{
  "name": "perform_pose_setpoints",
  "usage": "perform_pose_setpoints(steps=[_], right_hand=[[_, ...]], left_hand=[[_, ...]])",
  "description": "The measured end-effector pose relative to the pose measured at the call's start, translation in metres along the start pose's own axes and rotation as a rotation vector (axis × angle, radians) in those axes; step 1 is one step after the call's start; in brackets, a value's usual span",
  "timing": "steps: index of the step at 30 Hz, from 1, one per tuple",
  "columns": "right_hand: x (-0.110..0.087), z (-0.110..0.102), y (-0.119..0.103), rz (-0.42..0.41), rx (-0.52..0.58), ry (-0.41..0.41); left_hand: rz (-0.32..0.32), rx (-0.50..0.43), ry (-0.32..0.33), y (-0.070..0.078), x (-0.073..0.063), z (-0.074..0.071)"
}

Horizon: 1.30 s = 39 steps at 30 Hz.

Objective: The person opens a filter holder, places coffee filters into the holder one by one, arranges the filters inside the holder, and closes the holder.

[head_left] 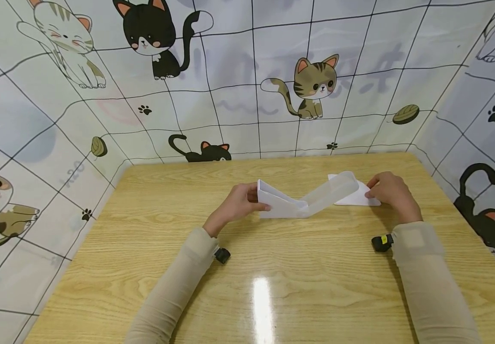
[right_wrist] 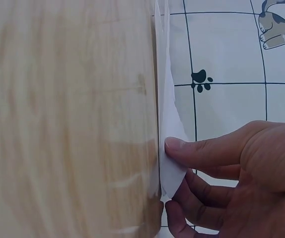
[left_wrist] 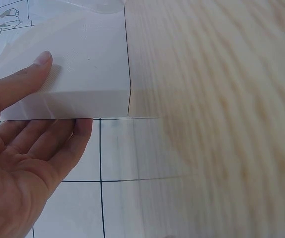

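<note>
In the head view, my left hand (head_left: 239, 202) grips the left end of a white box (head_left: 282, 206) with slanting sides. Its translucent lid (head_left: 331, 192) is swung up and out to the right. The left wrist view shows the thumb on one face of the box and the fingers curled beneath its end. My right hand (head_left: 394, 192) pinches the right corner of a folded white sheet (head_left: 361, 197), which lies low over the table, partly behind the lid. Seen edge-on in the right wrist view, the sheet has thin layers, held between thumb and fingers. Its material cannot be told.
The wooden table (head_left: 178, 191) runs back to a wall (head_left: 238, 105) covered with cat drawings and grid lines; similar walls stand left and right. Small black cameras (head_left: 222, 255) sit at both wrists. Light glares off the table's front part.
</note>
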State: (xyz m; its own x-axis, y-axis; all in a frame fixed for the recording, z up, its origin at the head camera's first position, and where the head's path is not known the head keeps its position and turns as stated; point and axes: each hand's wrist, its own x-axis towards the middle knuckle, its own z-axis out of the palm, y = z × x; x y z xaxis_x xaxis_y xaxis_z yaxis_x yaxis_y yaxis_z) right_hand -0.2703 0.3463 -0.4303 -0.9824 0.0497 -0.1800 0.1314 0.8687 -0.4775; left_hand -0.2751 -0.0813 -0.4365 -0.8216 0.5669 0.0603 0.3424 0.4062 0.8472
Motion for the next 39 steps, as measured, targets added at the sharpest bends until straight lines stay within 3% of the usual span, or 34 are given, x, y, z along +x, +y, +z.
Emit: perform_pose_setpoints(steps=[28,39], right_hand=[[-0.0061,-0.0032,-0.0058,0.041,-0.007,0.063],[-0.0064,-0.0065,-0.0051,0.042,0.043,0.072]], left_hand=[[-0.003,-0.003,0.000,0.0009,0.0000,-0.0001],[0.001,0.010,0.005,0.0001,0.0003,0.0000]])
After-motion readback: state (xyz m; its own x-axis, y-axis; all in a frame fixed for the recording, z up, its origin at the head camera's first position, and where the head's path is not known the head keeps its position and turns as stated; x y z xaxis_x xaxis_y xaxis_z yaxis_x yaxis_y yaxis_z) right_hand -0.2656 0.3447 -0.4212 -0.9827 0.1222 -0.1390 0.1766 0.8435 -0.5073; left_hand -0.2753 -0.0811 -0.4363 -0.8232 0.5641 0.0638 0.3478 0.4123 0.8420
